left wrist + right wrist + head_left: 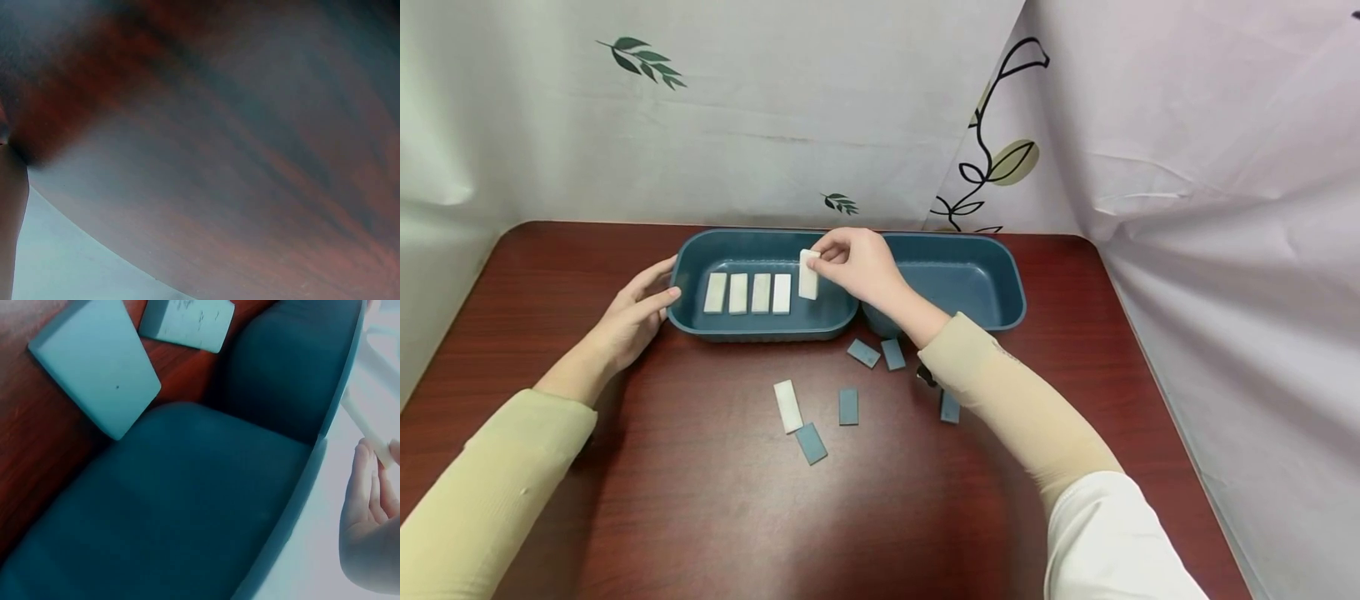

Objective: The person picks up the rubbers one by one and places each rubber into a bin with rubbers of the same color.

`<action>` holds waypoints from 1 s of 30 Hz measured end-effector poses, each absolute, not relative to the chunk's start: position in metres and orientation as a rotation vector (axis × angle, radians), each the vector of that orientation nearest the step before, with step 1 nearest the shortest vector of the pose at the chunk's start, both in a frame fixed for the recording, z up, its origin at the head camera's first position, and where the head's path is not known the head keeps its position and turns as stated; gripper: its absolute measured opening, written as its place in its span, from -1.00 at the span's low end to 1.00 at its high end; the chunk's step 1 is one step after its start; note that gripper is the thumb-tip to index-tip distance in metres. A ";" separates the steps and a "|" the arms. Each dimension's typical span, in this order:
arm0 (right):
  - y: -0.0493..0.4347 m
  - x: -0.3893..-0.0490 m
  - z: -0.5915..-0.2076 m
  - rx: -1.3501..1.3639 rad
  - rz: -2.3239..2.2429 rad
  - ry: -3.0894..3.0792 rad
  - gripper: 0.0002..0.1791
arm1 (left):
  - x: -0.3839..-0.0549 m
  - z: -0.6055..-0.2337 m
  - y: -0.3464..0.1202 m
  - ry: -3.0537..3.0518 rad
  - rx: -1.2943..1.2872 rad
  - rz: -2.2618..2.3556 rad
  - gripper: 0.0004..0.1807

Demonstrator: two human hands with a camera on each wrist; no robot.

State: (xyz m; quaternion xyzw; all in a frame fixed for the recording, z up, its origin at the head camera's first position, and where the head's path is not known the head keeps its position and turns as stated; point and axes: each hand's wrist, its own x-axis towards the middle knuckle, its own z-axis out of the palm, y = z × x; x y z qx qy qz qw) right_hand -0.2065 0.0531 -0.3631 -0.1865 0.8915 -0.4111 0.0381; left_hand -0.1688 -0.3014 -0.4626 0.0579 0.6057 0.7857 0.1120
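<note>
My right hand pinches a white domino-like tile between thumb and fingers, over the right part of the left blue bin. The tile is tilted close to upright. Several white tiles stand side by side in a row within that bin. My left hand touches the bin's left end, thumb at the rim and fingers stretched along the outside. The right wrist view catches the right hand and its pale tile at the right edge. The left wrist view is too blurred to show the hand's work.
A second blue bin adjoins the first on the right. Nearer on the brown table lie a white tile and several blue-grey tiles, one partly behind the right sleeve. A white patterned cloth hangs behind the table.
</note>
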 end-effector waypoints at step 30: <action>0.055 -0.239 -0.375 -0.545 -1.155 2.580 -0.86 | -0.168 -0.462 -0.301 1.803 0.174 2.280 -0.42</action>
